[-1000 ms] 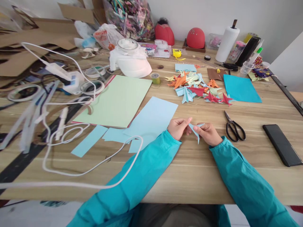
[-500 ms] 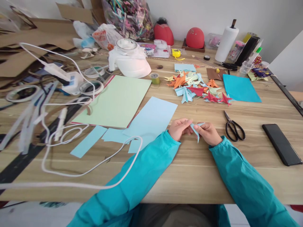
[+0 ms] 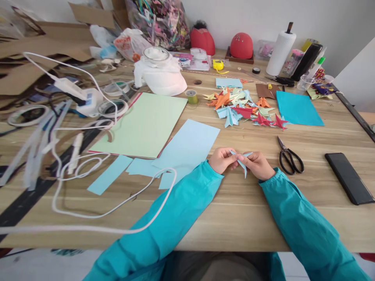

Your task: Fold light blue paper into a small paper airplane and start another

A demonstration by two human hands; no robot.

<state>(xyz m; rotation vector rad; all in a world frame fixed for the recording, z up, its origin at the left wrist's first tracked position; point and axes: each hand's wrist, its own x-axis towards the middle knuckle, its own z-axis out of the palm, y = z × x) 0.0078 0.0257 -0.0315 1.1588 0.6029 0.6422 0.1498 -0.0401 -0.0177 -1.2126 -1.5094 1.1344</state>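
Note:
Between my two hands is a small light-blue folded paper crane point(image 3: 242, 165) with pointed tips, held just above the wooden table. My left hand point(image 3: 222, 160) pinches its left side, thumb on top. My right hand point(image 3: 258, 165) grips the right side between thumb and fingers. Part of the folded paper is hidden by my fingers. Beyond my hands lies a pile of folded paper cranes point(image 3: 246, 109) in orange, red, pale green and blue. Left of my hands is a large light-blue paper sheet point(image 3: 190, 140), with smaller blue pieces point(image 3: 142, 167) beside it.
Black-handled scissors point(image 3: 289, 157) and a phone point(image 3: 350, 178) lie to the right. A white cable point(image 3: 111, 216) loops across the left side near my sleeve. Green paper point(image 3: 143, 125), a thread spool point(image 3: 191, 96) and a turquoise sheet point(image 3: 299, 108) lie farther back.
My left thumb has shifted slightly down and right across the folded paper, and a blue point now shows above it. My right hand stays nearly in place.

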